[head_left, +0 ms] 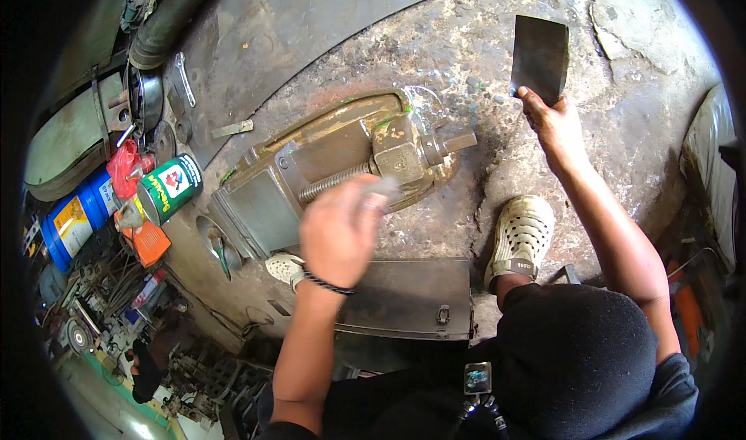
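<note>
My right hand (556, 125) is stretched out to the right. Thumb and fingers pinch the lower edge of a dark, flat rectangular sheet (538, 58), held up above the floor. Over the middle of a large machine vise (260, 207), my left hand (338, 226) is closed and smeared by motion. A small greyish thing (381, 187) shows at its fingertips, too blurred to name. The vise lies on the floor, its threaded screw (334, 182) running to the end block (400, 153) with a square shaft. My left hand covers part of the vise.
A metal box (412, 296) with a latch lies near my feet. To the left stand a green can (172, 190), a blue bucket (78, 219) and a funnel (208, 230). A large metal sheet (287, 32) and a wrench (184, 79) lie beyond. Another person (148, 370) is at far lower left.
</note>
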A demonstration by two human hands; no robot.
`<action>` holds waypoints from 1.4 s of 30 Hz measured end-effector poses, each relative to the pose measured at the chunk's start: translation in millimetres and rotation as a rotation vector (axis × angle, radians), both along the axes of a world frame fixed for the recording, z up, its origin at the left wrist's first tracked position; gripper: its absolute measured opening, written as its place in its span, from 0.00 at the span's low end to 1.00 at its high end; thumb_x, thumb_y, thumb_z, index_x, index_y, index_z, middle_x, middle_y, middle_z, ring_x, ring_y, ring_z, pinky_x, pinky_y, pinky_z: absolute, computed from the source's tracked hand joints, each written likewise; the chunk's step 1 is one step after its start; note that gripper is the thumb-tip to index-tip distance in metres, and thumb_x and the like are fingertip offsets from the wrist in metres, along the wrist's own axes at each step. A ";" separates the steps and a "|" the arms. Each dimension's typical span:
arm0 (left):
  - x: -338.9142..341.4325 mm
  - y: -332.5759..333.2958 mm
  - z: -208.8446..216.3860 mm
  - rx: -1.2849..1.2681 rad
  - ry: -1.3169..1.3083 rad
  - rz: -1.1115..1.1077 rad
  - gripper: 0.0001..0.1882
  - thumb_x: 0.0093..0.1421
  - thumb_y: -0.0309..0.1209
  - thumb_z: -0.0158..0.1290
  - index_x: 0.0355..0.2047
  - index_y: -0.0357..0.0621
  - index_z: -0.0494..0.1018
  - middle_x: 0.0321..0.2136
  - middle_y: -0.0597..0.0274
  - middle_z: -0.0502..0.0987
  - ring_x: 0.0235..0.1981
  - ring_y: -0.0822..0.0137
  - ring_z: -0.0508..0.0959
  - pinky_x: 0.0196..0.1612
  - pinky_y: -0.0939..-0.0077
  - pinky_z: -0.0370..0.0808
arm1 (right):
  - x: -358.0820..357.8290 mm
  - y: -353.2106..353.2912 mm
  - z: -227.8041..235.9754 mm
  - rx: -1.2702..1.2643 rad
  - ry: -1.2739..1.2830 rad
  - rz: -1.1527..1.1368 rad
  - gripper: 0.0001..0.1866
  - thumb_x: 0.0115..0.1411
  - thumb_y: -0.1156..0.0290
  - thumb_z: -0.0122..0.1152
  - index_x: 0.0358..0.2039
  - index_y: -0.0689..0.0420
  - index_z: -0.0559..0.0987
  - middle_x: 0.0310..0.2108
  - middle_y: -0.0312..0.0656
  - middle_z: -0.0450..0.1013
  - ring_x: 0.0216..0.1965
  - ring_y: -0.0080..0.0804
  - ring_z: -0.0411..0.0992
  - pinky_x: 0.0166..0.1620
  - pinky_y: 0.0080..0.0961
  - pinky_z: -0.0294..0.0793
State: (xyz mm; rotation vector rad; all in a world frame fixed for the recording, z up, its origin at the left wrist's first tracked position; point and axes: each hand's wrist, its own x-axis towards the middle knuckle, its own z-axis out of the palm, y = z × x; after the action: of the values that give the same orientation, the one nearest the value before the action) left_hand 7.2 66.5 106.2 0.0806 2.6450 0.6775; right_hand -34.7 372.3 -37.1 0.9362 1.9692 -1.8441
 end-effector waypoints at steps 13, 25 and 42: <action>-9.4 -62.6 -137.2 -0.128 0.628 0.145 0.11 0.61 0.35 0.61 0.41 0.44 0.79 0.44 0.53 0.81 0.47 0.48 0.81 0.52 0.56 0.77 | -18.6 -71.1 69.9 0.184 -0.065 0.656 0.19 0.59 0.64 0.68 0.47 0.64 0.82 0.32 0.53 0.83 0.36 0.41 0.83 0.46 0.37 0.80; -5.3 -66.0 -137.4 -0.098 0.693 0.201 0.11 0.61 0.39 0.61 0.37 0.46 0.79 0.42 0.59 0.83 0.43 0.52 0.83 0.45 0.59 0.79 | -21.3 -117.0 77.0 0.494 -0.141 0.781 0.20 0.57 0.61 0.71 0.40 0.67 0.84 0.31 0.58 0.82 0.35 0.46 0.84 0.44 0.41 0.80; -4.7 -68.4 -147.5 -0.019 0.797 0.288 0.12 0.59 0.45 0.61 0.31 0.51 0.80 0.34 0.62 0.80 0.39 0.55 0.82 0.46 0.56 0.79 | 10.7 -122.5 11.3 0.691 0.110 0.520 0.16 0.57 0.69 0.69 0.43 0.63 0.81 0.34 0.59 0.82 0.40 0.54 0.83 0.45 0.43 0.79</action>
State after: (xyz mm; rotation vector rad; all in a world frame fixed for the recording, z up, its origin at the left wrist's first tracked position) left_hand 2.5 -1.9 -41.3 -0.0508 3.4736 0.8414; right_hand -24.0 249.8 -25.7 0.3910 2.6559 -0.9576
